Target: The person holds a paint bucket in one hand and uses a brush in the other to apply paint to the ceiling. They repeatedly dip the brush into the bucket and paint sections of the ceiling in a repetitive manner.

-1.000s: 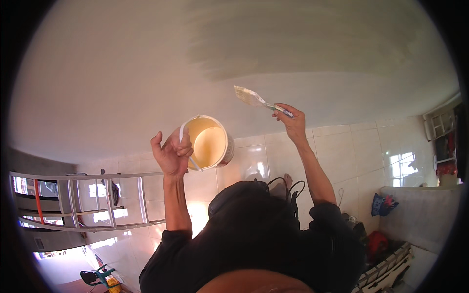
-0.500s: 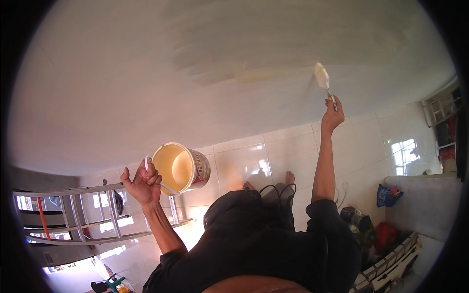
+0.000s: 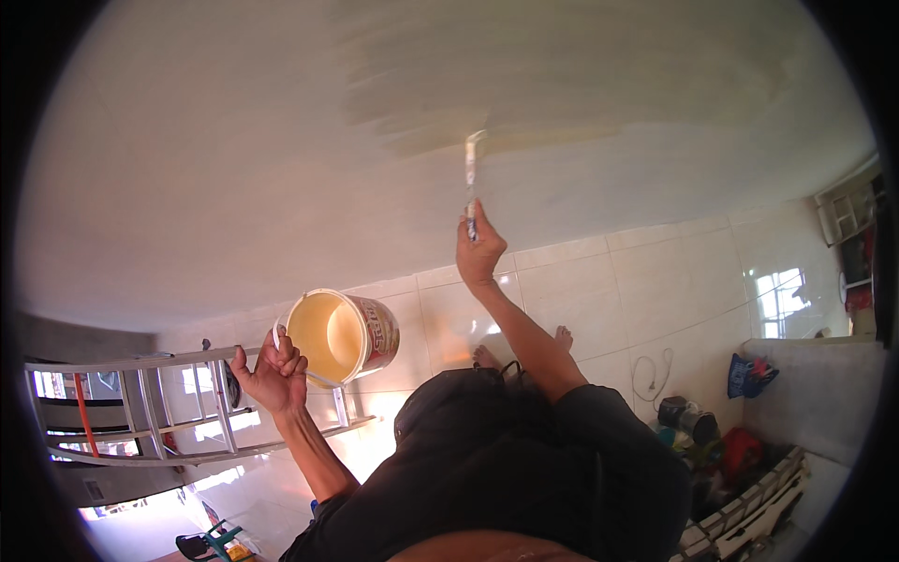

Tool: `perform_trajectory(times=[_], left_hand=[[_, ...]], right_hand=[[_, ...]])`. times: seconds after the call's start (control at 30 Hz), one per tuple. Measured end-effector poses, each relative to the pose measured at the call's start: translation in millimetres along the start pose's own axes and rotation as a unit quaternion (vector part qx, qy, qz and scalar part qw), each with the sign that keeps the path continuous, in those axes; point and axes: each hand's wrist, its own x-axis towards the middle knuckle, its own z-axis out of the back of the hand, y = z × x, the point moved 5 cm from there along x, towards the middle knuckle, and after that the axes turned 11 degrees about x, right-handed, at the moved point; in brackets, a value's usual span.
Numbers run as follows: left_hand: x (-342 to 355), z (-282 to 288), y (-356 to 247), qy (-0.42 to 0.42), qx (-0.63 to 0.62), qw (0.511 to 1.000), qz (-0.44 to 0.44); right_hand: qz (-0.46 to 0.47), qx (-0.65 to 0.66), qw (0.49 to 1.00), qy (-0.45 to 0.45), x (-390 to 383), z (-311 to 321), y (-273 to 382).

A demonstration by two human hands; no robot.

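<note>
My right hand [image 3: 480, 251] grips a paintbrush [image 3: 471, 169] by its handle, bristles upward. The bristle end touches the wall [image 3: 234, 178] at the lower edge of a darker, streaky wet-looking patch [image 3: 524, 70]. At the left, my left hand [image 3: 273, 373] has its fingers curled round the white handle of a paint bucket [image 3: 382, 332], with the thumb sticking out. The bucket hangs tilted, its mouth toward the left, and pale yellow paint [image 3: 345, 332] shows inside.
An aluminium ladder [image 3: 225, 421] lies to the left behind my left hand. Glossy floor tiles [image 3: 646, 281] run along the wall's foot. On the right are a blue bag [image 3: 746, 375], a cable loop [image 3: 653, 375], a red bundle [image 3: 742, 452] and a pale slatted rack [image 3: 749, 506].
My right hand has swept the paintbrush leftward along the patch's lower edge, the brush turning edge-on. The bucket has dropped slightly, with my left hand still on its handle.
</note>
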Motion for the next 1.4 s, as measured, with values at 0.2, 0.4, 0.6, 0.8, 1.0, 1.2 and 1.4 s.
perform_trajectory(times=[0.2,0.4,0.6,0.8,1.0,1.2,1.4], left_hand=[[3,-6,-2,0.019,0.013,1.000,-0.001],[1,-4,-1,-0.003,0.031,0.999,0.010],[-4,-15,2,0.010,0.037,0.999,0.005],[-2,-21,6,0.061,0.014,0.998,0.010],[13,-15,10,0.085,0.004,0.996,0.026],[23,-11,13,0.103,0.005,0.994,0.040],[26,-16,15,0.101,0.015,0.994,0.047]], right_hand=[[0.007,0.057,0.985,0.160,-23,-37,14],[0.046,0.027,0.971,0.232,28,-38,-22],[0.010,0.000,0.996,0.085,114,93,-44],[0.018,-0.086,0.991,-0.101,161,228,-46],[0.038,-0.163,0.945,-0.280,166,247,-50],[0.013,-0.140,0.974,-0.180,87,105,-29],[0.034,0.009,0.998,0.046,3,55,9]])
